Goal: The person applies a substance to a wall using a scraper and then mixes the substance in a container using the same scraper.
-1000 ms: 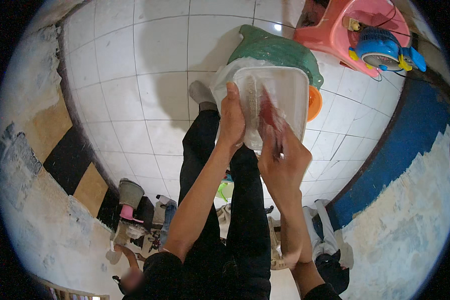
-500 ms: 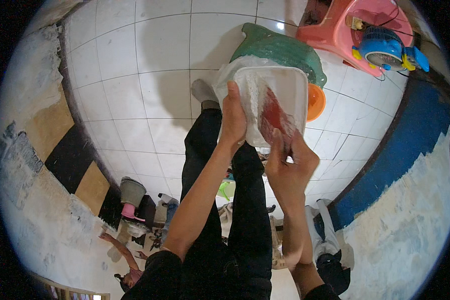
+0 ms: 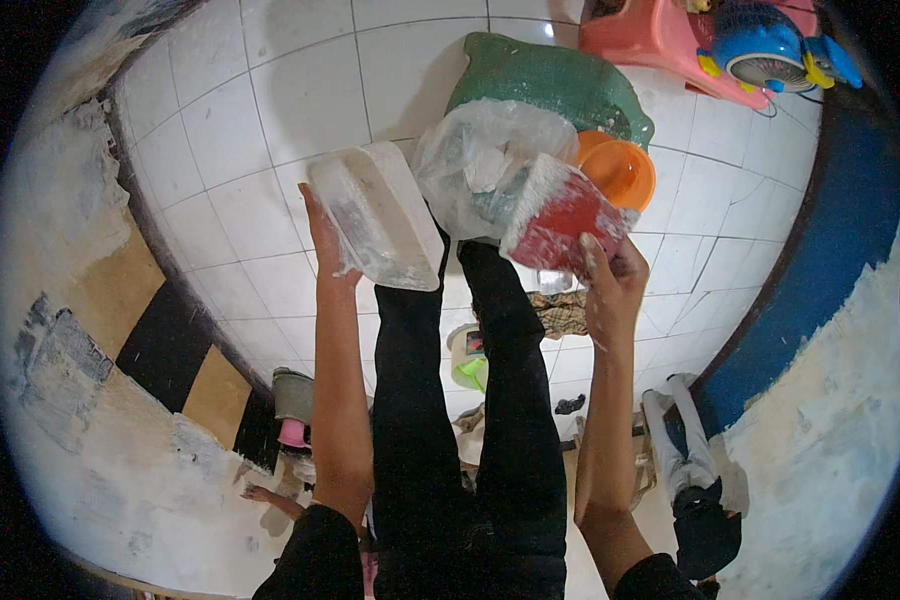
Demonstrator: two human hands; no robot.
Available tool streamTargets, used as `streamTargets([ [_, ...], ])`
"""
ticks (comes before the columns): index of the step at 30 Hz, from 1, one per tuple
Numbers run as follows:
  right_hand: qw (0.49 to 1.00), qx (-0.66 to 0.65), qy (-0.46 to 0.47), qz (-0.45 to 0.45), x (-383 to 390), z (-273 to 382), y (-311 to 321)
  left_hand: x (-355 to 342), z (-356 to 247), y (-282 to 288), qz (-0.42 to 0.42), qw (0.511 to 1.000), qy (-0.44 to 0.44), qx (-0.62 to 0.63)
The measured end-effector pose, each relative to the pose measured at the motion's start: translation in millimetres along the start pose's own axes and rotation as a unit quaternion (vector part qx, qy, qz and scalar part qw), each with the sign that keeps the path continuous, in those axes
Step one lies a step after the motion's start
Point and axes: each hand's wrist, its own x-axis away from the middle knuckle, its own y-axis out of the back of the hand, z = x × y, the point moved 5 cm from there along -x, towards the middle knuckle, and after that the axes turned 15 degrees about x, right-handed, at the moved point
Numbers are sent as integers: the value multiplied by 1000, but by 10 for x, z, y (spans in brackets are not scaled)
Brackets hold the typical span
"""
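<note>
My left hand [image 3: 320, 225] is closed on a translucent white plastic container [image 3: 380, 215], tilted on its side and smeared with white paste. My right hand [image 3: 615, 270] grips a red flat scraper [image 3: 570, 225] coated with white paste along its far edge and corner. Between the two lies an open clear plastic bag [image 3: 470, 150] with white material inside, against a crumpled green sack [image 3: 530, 75] on the tiled floor. An orange bowl [image 3: 625, 180] sits just beyond the scraper, partly hidden by the bag and scraper. My black-clad legs are below.
A pink chair [image 3: 630, 45] and blue fan [image 3: 755, 55] stand upper right. Patchy painted walls [image 3: 80, 380] curve along both sides. A grey bucket [image 3: 295, 395] sits lower left, near another person's arm [image 3: 270, 500]; another person [image 3: 695, 515] is lower right. A green item [image 3: 470, 372] lies between my legs.
My left hand has moved left with the container and tipped it over. The red scraper has come out of the container and rightward, uncovering more of the plastic bag.
</note>
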Motion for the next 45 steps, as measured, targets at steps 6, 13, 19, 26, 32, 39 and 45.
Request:
streamTargets([
  [6, 939, 300, 152, -65, -434, -630, -424, -532, 321, 349, 86, 989, 116, 39],
  [13, 922, 302, 210, -123, -669, -813, -899, -506, 694, 126, 42, 988, 148, 4],
  [19, 900, 326, 238, -164, -914, -1042, -953, -502, 908, -3, 78, 983, 167, -7],
  [26, 924, 333, 173, -78, -1238, -1504, -863, -487, 1197, -274, 129, 967, 214, -50],
  [32, 997, 71, -22, 2, -1241, -1786, -677, -395, 1155, -379, 109, 981, 158, -40],
  [39, 995, -58, -65, 40, -953, -1682, -555, -481, 784, -64, 68, 993, 98, 13],
  [45, 995, -68, -43, 59, -749, -1579, -518, -416, 539, 199, 45, 994, 94, -8],
])
